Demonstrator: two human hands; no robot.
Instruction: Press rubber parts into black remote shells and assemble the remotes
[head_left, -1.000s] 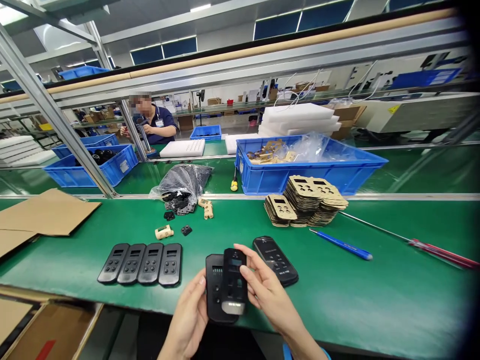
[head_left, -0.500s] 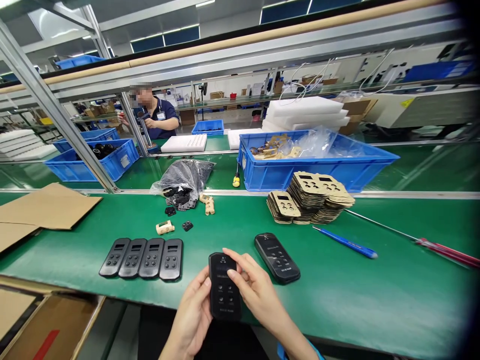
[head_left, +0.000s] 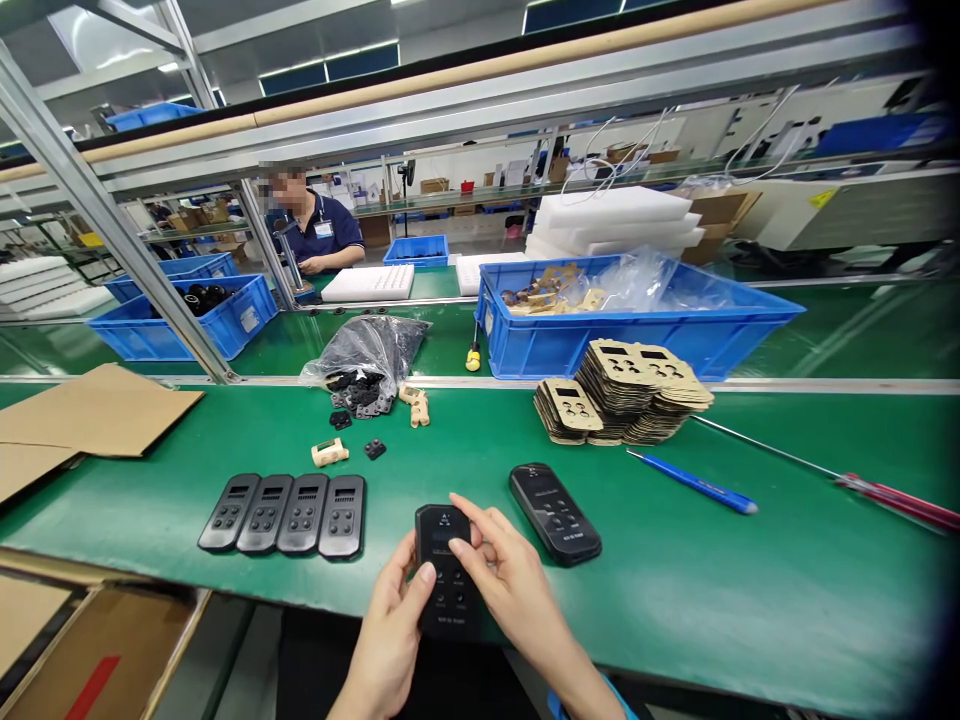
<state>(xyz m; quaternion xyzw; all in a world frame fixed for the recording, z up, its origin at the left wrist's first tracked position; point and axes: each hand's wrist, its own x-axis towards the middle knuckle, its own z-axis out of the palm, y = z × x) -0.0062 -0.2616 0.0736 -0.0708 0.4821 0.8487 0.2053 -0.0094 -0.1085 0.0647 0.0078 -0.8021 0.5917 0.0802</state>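
Observation:
Between my two hands, at the table's front edge, is a black handheld device with buttons (head_left: 448, 590), its face turned up. My left hand (head_left: 397, 610) grips its left side, thumb lying on the face. Fingers of my right hand (head_left: 506, 560) close on the upper right edge, with the thumb on the front. To the right lies a similar glossy black device (head_left: 556, 515). Several black device housings (head_left: 343, 518) with buttons stand in a row to the left. Beyond them are small black button pads (head_left: 375, 450) and a cream plastic part (head_left: 330, 453).
A clear bag of black parts (head_left: 367, 365) sits behind. Stacked cut-out plates (head_left: 622, 390) stand before a large blue bin (head_left: 637, 335). A blue pen (head_left: 694, 482) and a red-handled screwdriver (head_left: 896, 500) lie at right. A co-worker (head_left: 319, 225) sits across the line.
My left thumb has moved from the device's side edge further onto its face. The right hand has shifted slightly left. Across the line, the co-worker's raised hand has lowered.

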